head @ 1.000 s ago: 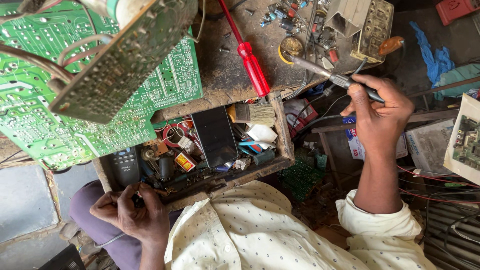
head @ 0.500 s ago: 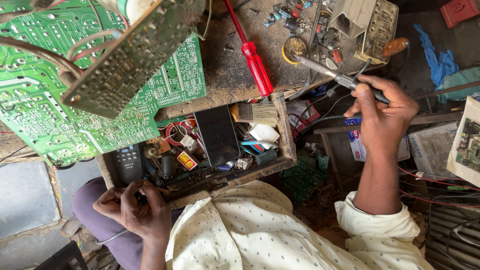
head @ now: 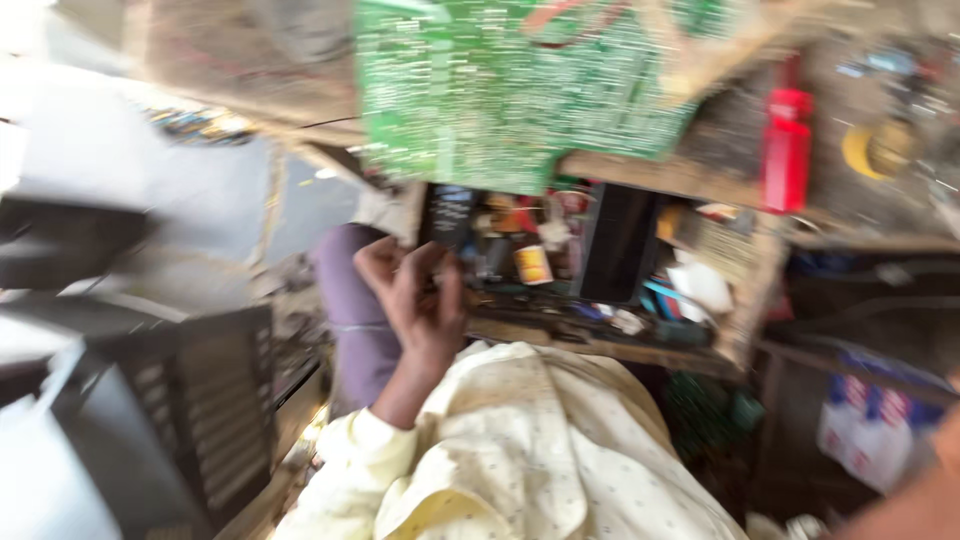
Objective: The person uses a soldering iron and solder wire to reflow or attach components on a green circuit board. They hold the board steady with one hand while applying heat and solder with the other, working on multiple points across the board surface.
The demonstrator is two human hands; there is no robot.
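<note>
A single head-worn camera is looking steeply down over the person's chest, close to the work, and its picture is smearing with motion. The left hand is sitting near the middle of the frame, with an open drawer just right of its fingers and a green circuit board above them. No second view is sharing this scene.

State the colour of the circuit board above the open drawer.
Green, with pale markings; the circuit board shows in the head view, though blurred.
</note>
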